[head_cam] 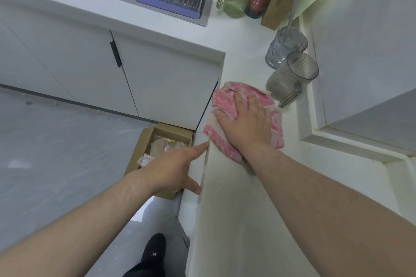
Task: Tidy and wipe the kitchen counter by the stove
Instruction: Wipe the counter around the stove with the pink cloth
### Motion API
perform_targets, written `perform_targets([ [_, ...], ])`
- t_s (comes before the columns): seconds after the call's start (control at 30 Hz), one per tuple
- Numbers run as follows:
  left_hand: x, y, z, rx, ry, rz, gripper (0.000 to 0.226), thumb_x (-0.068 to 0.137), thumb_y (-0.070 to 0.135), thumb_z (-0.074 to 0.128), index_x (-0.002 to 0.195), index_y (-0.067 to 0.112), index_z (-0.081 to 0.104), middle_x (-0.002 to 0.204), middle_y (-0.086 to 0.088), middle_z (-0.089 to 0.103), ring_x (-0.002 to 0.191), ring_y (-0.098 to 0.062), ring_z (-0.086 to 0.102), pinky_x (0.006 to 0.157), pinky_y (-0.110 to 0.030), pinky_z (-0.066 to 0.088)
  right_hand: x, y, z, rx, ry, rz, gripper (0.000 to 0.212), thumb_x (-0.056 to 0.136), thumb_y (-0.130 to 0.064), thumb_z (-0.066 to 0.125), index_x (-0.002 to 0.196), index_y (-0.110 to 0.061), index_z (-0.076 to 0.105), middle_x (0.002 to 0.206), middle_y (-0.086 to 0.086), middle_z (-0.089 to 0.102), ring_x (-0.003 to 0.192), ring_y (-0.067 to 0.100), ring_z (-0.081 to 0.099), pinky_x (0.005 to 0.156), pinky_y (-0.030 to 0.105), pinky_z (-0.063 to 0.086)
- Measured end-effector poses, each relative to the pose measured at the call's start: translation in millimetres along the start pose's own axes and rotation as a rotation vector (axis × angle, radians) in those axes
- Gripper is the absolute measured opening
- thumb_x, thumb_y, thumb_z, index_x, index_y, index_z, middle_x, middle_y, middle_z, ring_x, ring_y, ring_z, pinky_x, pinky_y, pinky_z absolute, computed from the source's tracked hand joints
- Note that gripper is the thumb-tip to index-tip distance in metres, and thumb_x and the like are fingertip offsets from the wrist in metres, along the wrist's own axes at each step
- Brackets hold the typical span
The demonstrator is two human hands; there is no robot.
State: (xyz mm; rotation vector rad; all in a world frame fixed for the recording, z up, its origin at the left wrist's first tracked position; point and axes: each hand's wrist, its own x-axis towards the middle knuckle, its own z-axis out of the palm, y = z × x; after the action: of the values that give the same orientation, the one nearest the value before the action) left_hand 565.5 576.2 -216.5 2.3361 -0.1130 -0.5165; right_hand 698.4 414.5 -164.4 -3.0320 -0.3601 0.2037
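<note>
Pink patterned cloth [225, 98] lies bunched on the white table [236, 220], at its front edge, with one corner hanging slightly over. The right hand [247, 123] lies flat on top of it. The grip is loose, fingers spread and nearly straight, so the hand presses the cloth down and does not clutch it. The left hand [171, 168] is also spread and holds nothing; its index fingertip and thumb touch the table's front face, just below the cloth. The cloth's long axis runs along the table's edge, away from the person. Just beyond it, toward the wall, stands a grey ribbed mug [290, 76], with a clear glass [281, 49] behind that. The right hand is clearly the nearer one for wiping. A stroke farther along would likely meet the mug, so it probably needs shifting first. A cardboard box [135, 159] of scraps sits on the floor below the edge.
</note>
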Motion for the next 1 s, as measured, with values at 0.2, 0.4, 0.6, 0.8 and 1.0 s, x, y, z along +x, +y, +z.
perform_targets([
  [0.2,-3.9,1.6,-1.4,-0.027,-0.037,-0.029,0.119,0.065,0.042,0.086,0.15,0.051,0.003,0.156,0.025,0.025,0.14,-0.008,0.032,0.102,-0.025,0.037,16.5,-2.3,-3.5,0.004,0.002,0.009,0.084,0.084,-0.08,0.022,0.155,-0.035,0.016,0.164,0.006,0.014,0.15,0.026,0.013,0.122,0.046,0.008],
  [0.4,-16.4,5.4,0.7,-0.07,-0.03,-0.076,0.11,0.071,0.043,0.082,0.152,0.045,0.009,0.156,0.021,0.026,0.141,-0.007,0.032,0.109,-0.025,0.031,17.6,-2.0,-2.3,0.014,0.02,0.006,0.082,0.087,-0.079,0.021,0.155,-0.033,0.018,0.163,0.007,0.016,0.15,0.027,0.013,0.122,0.047,0.009],
  [0.6,-51.9,-4.1,2.8,-0.121,-0.017,-0.169,0.101,0.075,0.042,0.081,0.152,0.044,0.016,0.15,0.011,0.042,0.134,-0.013,0.042,0.104,-0.027,0.041,-32.4,-4.0,4.6,0.013,-0.004,-0.035,0.085,0.084,-0.081,0.018,0.155,-0.034,0.016,0.163,0.005,0.016,0.151,0.023,0.01,0.123,0.046,0.006],
  [0.8,-98.9,10.2,1.4,-0.206,0.037,-0.212,0.094,0.078,0.041,0.079,0.151,0.044,0.02,0.148,0.009,0.044,0.13,-0.01,0.046,0.103,-0.027,0.041,-132.3,-9.3,8.8,0.012,-0.06,-0.076,0.084,0.086,-0.08,0.017,0.156,-0.034,0.012,0.165,0.002,0.01,0.152,0.019,0.002,0.122,0.042,-0.002],
  [1.0,-134.5,30.1,12.2,-0.151,0.024,-0.13,0.094,0.073,0.049,0.079,0.149,0.051,0.023,0.143,0.015,0.049,0.126,-0.008,0.048,0.104,-0.03,0.043,-217.2,-7.4,15.3,0.05,-0.088,-0.092,0.076,0.09,-0.076,0.018,0.155,-0.037,0.009,0.165,-0.001,0.003,0.152,0.018,-0.002,0.122,0.042,-0.004],
])
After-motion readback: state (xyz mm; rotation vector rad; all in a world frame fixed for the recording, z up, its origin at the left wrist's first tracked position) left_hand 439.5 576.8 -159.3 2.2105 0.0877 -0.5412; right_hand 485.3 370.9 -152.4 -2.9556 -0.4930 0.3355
